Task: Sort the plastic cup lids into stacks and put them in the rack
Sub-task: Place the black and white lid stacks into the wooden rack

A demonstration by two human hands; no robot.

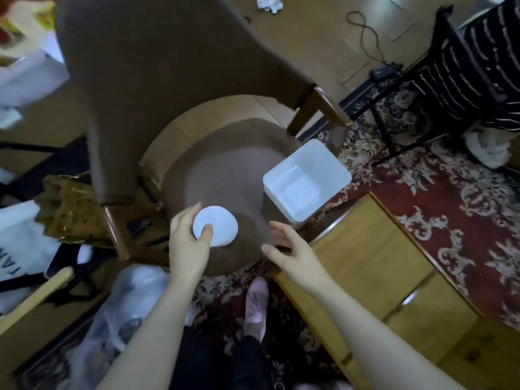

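A round white stack of plastic cup lids (221,225) sits over the front of the brown chair seat (225,175), gripped by my left hand (188,240) with thumb on top and fingers around its left edge. My right hand (289,249) hovers just right of the lids, fingers spread, holding nothing. A white rectangular rack (306,178), empty inside, stands at the seat's right edge, beyond my right hand.
The brown chair back (157,66) rises behind the seat. A wooden cabinet (380,263) lies at the right over a red patterned rug (450,209). Plastic bags (118,319) and clutter crowd the left floor. A foot in a pink slipper (256,305) is below.
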